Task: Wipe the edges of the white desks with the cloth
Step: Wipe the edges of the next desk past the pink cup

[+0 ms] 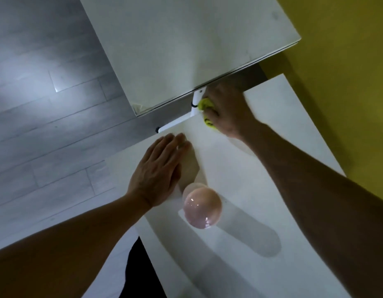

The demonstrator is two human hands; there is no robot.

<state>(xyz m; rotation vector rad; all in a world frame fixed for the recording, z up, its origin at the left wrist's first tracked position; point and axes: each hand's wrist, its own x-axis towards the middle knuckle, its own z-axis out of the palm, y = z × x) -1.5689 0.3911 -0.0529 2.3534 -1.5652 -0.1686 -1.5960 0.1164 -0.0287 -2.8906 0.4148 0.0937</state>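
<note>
Two white desks fill the view: a near desk point(261, 173) under my arms and a far desk point(175, 44) beyond a narrow gap. My right hand point(227, 110) grips a bunched yellow-green cloth point(204, 104) and holds it against the far edge of the near desk, by a white bracket point(197, 100) in the gap. Most of the cloth is hidden under the hand. My left hand point(158, 171) lies flat, fingers straight, on the near desk close to its left edge.
A pink translucent globe point(202, 208) stands on the near desk just right of my left wrist. Grey plank floor point(46, 104) lies to the left. A yellow wall point(341, 61) runs along the right of both desks.
</note>
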